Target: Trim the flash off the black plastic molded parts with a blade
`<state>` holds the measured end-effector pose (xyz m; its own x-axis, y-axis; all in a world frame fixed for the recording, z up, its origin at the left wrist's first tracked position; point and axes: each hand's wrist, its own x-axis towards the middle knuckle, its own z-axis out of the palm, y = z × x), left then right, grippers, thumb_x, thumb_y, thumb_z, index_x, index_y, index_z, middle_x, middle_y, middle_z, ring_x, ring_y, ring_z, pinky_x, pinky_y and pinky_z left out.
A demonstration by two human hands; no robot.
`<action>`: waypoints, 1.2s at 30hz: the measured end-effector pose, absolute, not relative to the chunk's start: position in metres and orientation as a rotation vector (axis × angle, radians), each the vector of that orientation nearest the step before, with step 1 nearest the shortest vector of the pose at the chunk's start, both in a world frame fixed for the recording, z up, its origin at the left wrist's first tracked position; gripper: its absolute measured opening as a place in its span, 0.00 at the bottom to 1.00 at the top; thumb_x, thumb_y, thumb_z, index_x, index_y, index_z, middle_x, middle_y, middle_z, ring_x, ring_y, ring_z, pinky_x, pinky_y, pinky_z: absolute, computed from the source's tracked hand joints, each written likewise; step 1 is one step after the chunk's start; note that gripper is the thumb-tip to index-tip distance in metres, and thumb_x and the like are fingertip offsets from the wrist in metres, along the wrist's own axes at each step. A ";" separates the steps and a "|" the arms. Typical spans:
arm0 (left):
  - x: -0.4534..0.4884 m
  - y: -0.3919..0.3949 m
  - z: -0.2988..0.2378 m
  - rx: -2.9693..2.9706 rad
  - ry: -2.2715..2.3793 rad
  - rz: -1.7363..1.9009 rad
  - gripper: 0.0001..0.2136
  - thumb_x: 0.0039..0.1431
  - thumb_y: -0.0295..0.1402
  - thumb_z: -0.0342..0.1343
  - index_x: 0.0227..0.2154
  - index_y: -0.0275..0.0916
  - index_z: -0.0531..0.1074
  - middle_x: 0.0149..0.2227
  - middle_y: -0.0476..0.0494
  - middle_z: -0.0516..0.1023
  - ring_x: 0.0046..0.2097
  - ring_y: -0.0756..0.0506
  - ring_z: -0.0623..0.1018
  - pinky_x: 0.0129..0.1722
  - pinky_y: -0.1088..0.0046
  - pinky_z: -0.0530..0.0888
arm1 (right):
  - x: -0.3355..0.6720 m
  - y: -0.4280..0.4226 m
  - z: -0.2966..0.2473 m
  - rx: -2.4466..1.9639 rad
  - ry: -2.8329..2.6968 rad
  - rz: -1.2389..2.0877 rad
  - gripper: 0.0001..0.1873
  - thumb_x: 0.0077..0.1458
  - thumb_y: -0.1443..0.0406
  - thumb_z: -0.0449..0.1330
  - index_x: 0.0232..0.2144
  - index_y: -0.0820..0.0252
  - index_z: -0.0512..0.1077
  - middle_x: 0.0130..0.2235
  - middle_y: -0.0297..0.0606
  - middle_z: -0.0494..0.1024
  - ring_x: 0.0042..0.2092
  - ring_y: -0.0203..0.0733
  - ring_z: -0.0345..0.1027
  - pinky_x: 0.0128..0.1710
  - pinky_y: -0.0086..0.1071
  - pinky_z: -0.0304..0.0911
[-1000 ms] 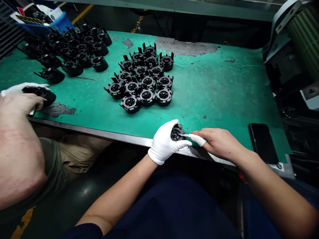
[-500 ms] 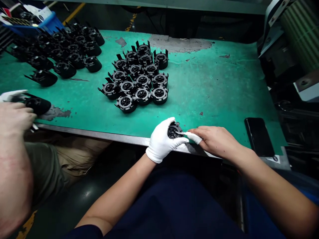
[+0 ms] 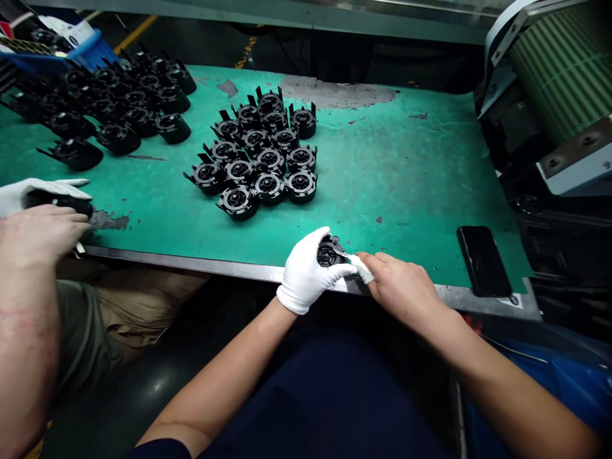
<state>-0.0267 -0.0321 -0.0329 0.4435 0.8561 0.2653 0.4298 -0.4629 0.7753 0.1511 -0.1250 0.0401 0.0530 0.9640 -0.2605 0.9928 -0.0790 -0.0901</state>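
Note:
My left hand (image 3: pixel 306 274), in a white glove, is closed around a round black plastic part (image 3: pixel 329 252) at the near edge of the green table (image 3: pixel 406 178). My bare right hand (image 3: pixel 399 288) pinches a small white-wrapped blade tool (image 3: pixel 357 264), its tip resting on the part's face. A tidy cluster of several matching black parts (image 3: pixel 261 159) stands on the table beyond my hands.
A co-worker at the left holds another black part (image 3: pixel 57 203) with a gloved hand and a bare hand (image 3: pixel 41 233). More black parts (image 3: pixel 109 102) and a blue bin (image 3: pixel 71 51) fill the far left. A black phone (image 3: pixel 482 260) lies at right, machinery (image 3: pixel 554 102) beyond it.
The view has shifted a little; my hands keep the same grip, with the tool's tip slightly moved on the part. The co-worker's bare hand has moved over their part.

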 end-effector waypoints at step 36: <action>-0.064 0.027 0.034 2.227 0.671 0.562 0.48 0.43 0.48 0.72 0.66 0.47 0.56 0.69 0.39 0.57 0.70 0.37 0.59 0.69 0.53 0.60 | 0.193 -0.137 0.016 2.372 2.465 -0.825 0.20 0.65 0.64 0.49 0.56 0.53 0.71 0.55 0.38 0.78 0.54 0.44 0.73 0.51 0.37 0.68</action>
<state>-0.0642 0.0267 0.0335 0.7684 0.6118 0.1878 0.2923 -0.5966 0.7474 0.1926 -0.1368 0.0156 -0.0528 0.9975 -0.0465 0.8245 0.0173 -0.5656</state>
